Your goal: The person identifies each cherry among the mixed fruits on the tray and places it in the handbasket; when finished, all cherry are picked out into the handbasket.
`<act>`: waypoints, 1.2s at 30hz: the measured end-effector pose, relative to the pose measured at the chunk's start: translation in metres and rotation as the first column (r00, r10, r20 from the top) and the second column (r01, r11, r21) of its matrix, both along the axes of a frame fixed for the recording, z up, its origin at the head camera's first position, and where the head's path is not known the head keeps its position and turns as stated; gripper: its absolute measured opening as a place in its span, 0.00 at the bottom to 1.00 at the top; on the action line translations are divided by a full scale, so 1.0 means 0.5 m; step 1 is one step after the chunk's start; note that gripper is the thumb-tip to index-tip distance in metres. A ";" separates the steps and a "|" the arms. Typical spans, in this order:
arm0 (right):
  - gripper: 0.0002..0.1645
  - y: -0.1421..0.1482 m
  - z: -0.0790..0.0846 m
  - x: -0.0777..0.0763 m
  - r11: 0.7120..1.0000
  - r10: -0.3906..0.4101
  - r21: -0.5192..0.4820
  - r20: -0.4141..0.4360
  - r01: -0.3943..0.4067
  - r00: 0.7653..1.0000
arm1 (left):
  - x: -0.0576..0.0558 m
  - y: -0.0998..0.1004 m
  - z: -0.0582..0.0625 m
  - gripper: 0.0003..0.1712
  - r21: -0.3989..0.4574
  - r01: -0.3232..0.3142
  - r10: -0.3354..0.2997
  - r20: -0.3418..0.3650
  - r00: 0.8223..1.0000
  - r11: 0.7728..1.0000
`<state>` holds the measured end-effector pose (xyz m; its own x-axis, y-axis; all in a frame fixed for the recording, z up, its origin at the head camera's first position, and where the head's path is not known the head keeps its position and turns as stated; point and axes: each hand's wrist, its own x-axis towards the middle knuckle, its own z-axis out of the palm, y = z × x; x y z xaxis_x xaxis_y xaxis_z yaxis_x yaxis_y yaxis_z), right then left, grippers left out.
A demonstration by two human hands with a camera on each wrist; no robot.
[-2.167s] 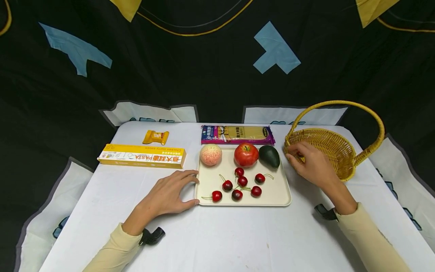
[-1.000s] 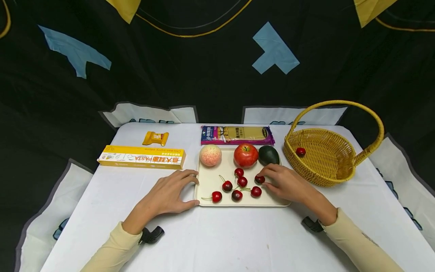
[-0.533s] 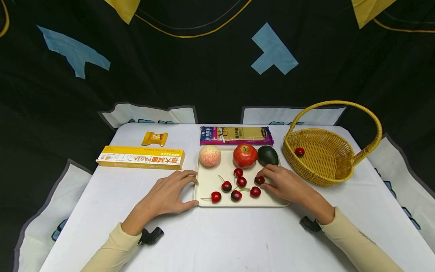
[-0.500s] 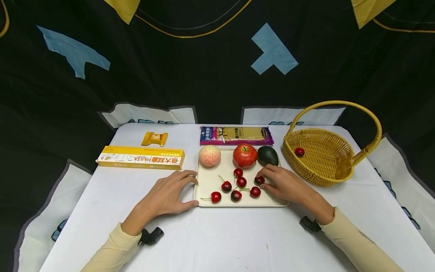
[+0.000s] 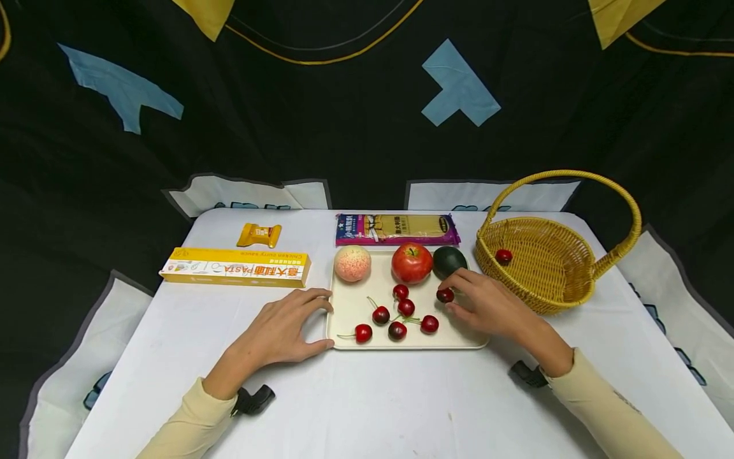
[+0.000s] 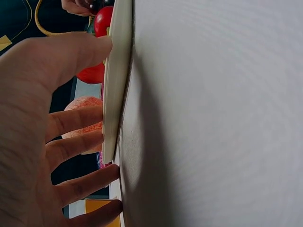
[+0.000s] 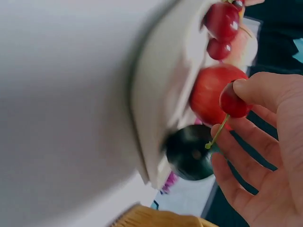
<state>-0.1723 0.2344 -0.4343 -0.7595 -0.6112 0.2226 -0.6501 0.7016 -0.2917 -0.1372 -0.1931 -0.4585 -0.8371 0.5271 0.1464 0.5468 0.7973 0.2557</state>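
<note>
My right hand (image 5: 487,303) pinches a dark red cherry (image 7: 235,100) between thumb and finger, its green stem hanging down in the right wrist view. It is above the right side of a cream tray (image 5: 344,306). Fingers of my left hand (image 5: 287,326) are spread straight, with thumb and fingertips touching the tray's left edge. On the tray lie several more cherries (image 5: 363,333), a red apple (image 5: 411,262), a speckled pink peach (image 5: 352,263) and a dark green avocado (image 5: 449,261). One cherry (image 5: 503,256) sits inside the wicker basket (image 5: 550,280) to the right.
Behind the tray lies a purple and yellow pasta packet (image 5: 397,229). To the left are a yellow and white pasta box (image 5: 235,266) and a small orange wrapped snack (image 5: 259,235). The basket's tall handle (image 5: 622,210) arches over it. White cloth covers the table (image 5: 373,408).
My right hand moved from the basket to the tray, leaving a cherry in the basket. It took hold of another cherry and has just lifted it slightly toward the basket. The left hand stayed put.
</note>
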 end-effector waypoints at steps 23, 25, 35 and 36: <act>0.21 0.116 0.095 -0.022 0.967 -0.256 -0.037 -0.139 0.254 0.957 | 0.002 0.001 -0.002 0.32 -0.002 0.000 0.000 0.003 1.000 1.000; 0.22 0.131 0.094 -0.027 0.962 -0.273 -0.036 -0.143 0.270 0.951 | 0.001 0.001 -0.003 0.32 -0.005 0.000 0.000 0.003 1.000 1.000; 0.23 0.192 0.066 -0.054 0.932 -0.361 -0.004 -0.085 0.362 0.929 | 0.000 0.002 0.000 0.32 -0.005 0.003 -0.003 0.003 1.000 1.000; 0.23 0.198 0.063 -0.056 0.931 -0.364 -0.007 -0.079 0.364 0.928 | 0.000 0.002 0.000 0.32 -0.006 0.003 -0.003 0.005 1.000 1.000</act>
